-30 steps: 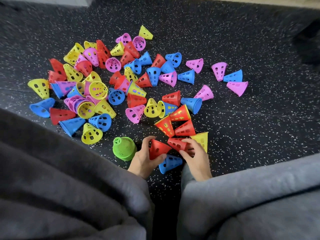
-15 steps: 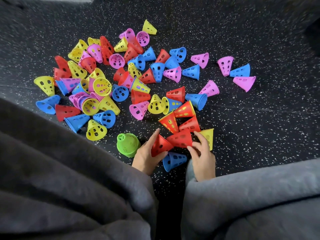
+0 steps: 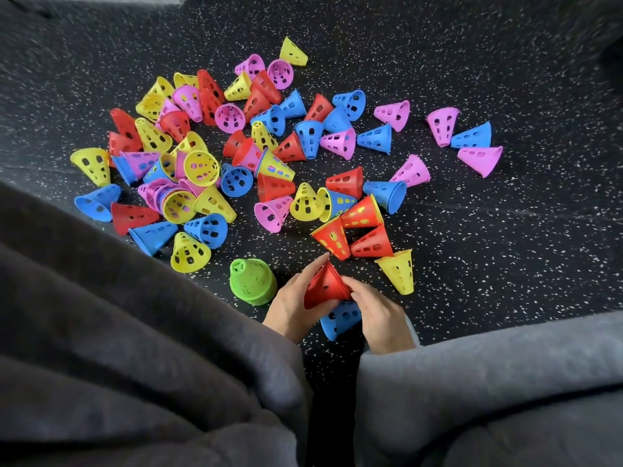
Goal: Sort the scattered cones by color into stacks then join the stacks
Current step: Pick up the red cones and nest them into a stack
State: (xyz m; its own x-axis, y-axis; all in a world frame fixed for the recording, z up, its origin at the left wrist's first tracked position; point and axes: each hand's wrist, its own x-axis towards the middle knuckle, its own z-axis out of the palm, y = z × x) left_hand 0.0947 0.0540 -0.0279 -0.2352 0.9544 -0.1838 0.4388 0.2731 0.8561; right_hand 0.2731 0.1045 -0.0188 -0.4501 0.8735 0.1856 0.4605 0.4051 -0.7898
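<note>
Currently, by item:
red cones (image 3: pixel 326 286): nested pair or small stack, tip pointing away from the person, held just above the floor between both hands.
left hand (image 3: pixel 294 305): fingers laid along the stack's left side, thumb curled under the rim; gripping it.
right hand (image 3: pixel 377 313): fingers curled onto the stack's right side at the rim; gripping it too.
blue cone (image 3: pixel 338 321): on its side, directly under the hands, partly hidden.
green stack (image 3: pixel 253 280): upright, just left of the left hand.
yellow cone (image 3: pixel 399 271): mouth up, just right of the hands.
loose red cones (image 3: pixel 365 230): three lying just beyond the held stack.
scattered pile (image 3: pixel 202 170): mixed red, yellow, blue, pink cones, further out and left.
floor (image 3: pixel 505 247): black speckled rubber.
sleeves (image 3: pixel 135 332): grey, fill the lower view.
</note>
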